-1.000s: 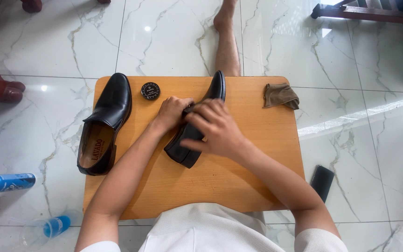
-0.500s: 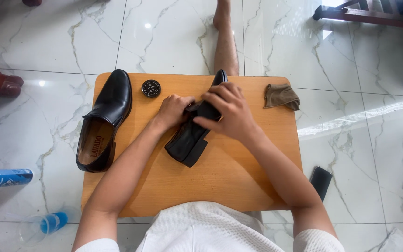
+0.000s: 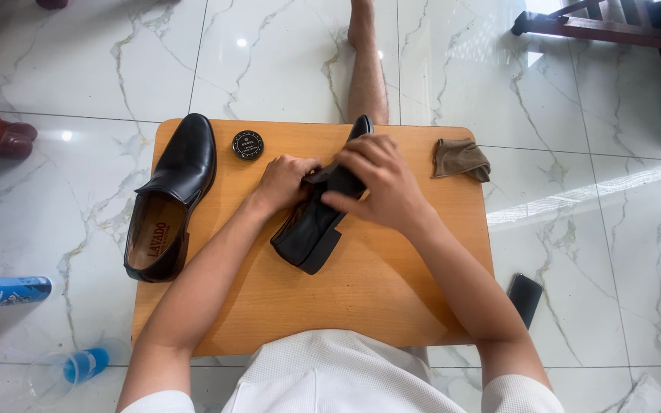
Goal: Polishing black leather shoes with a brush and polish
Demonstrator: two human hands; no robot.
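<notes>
Left hand (image 3: 283,182): my fingers grip the black shoe (image 3: 317,222) on the table (image 3: 392,283).
Right hand (image 3: 376,183): fingers curled over its top.

The single head-worn camera looks almost straight down from above the person's lap, close range, facing forward across the wooden table (image 3: 392,306) to the marble floor (image 3: 269,61) beyond.

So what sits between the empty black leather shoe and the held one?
Head view: only the round black polish tin, towards the wooden board's far edge.
</notes>
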